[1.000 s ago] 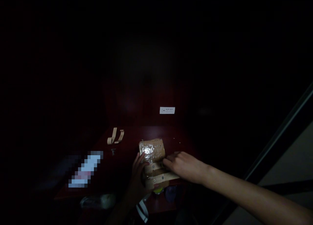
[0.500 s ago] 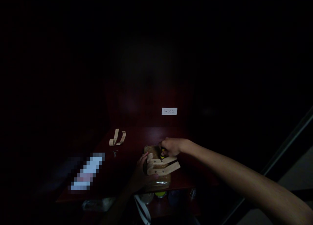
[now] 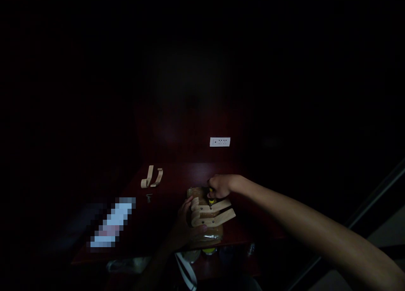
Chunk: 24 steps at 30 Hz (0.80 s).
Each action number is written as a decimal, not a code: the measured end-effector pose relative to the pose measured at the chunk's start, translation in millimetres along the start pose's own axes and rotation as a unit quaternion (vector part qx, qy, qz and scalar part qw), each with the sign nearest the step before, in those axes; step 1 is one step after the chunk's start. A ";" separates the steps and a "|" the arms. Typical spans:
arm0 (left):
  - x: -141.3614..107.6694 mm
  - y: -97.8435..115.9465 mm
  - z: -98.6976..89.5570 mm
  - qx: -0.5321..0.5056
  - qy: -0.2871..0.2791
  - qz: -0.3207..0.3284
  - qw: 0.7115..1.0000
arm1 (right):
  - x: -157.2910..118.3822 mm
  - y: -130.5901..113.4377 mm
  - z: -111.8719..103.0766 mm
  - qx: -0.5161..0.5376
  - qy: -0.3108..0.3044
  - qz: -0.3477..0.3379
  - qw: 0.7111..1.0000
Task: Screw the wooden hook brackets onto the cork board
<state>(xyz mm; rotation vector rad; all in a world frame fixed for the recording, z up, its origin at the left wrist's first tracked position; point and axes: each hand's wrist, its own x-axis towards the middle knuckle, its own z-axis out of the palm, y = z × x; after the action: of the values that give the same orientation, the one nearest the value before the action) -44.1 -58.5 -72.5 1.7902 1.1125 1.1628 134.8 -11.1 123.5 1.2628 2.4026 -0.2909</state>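
Observation:
Two pale wooden hooks, a far one [image 3: 218,206] and a near one [image 3: 218,219], lie side by side across a brown tape-wrapped block [image 3: 210,236]. Dark screw heads show in them. My left hand [image 3: 185,225] is wrapped round the curved ends of the hooks, thumb on the near side and fingers on the far side. My right hand [image 3: 220,186] is closed round a yellow and black screwdriver [image 3: 211,201], held upright with its tip at a screw in the far hook. Part of the handle is hidden by the fingers.
Two more wooden hooks [image 3: 147,179] lie at the back left of the dark red table [image 3: 177,173], with several screws [image 3: 149,197] in front of them. A blurred-out bright patch [image 3: 112,221] is at left. A white socket panel [image 3: 220,142] is on the wall. A shelf below holds jars [image 3: 209,251].
My right hand has turned and risen slightly, showing more of the yellow screwdriver handle. The left hand still holds the hooks; the view has shifted a little.

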 end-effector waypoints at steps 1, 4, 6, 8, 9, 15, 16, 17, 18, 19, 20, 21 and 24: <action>0.1 -0.4 -0.3 0.001 0.000 0.001 1.000 | -0.9 0.6 -1.0 -0.017 0.012 -0.003 1.000; 0.1 -2.2 -0.8 0.004 0.001 0.005 1.000 | -5.0 0.9 -1.5 -0.034 0.035 -0.034 0.998; -0.3 -3.7 -0.5 0.003 0.003 0.003 1.000 | -7.8 -0.7 0.0 -0.038 0.037 -0.037 0.998; -0.8 -4.8 -0.1 0.002 0.004 0.003 1.000 | -9.3 -3.1 2.1 -0.046 0.042 -0.029 0.998; -1.1 -5.1 0.0 0.000 0.005 0.005 1.000 | -9.2 -4.3 3.0 -0.050 0.045 -0.028 0.997; -0.9 -4.7 -0.1 0.003 0.000 0.014 1.000 | -1.9 -8.8 1.6 -0.067 0.017 -0.013 0.998; -0.7 -4.3 -0.2 0.004 0.002 0.012 1.000 | -1.0 -9.2 0.5 -0.066 0.003 -0.007 0.998; -0.6 -3.8 -0.3 0.004 0.003 0.012 1.000 | -0.5 -9.6 -0.6 -0.060 -0.011 -0.003 0.998; -0.6 -3.1 -0.4 0.004 0.003 0.011 1.000 | -0.5 -9.7 -1.7 -0.051 -0.020 -0.001 0.998; -0.6 -2.2 -0.5 0.003 0.002 0.011 1.000 | -0.7 -9.7 -2.5 -0.041 -0.023 -0.001 0.999; -0.8 -1.2 -0.7 0.001 -0.001 0.012 1.000 | -1.2 -9.3 -3.1 -0.034 -0.022 -0.001 0.999; -0.9 -0.1 -0.9 -0.001 -0.003 0.013 1.000 | -1.7 -8.5 -3.5 -0.031 -0.017 0.000 0.999; -1.3 2.2 -1.5 -0.002 -0.004 0.011 1.000 | -3.4 -3.9 -2.9 -0.037 -0.005 -0.017 0.999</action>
<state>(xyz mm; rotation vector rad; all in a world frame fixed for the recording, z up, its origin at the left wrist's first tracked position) -45.1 -60.4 -70.4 1.8072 1.0885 1.1671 132.6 -14.7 127.6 1.1863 2.4045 -0.2159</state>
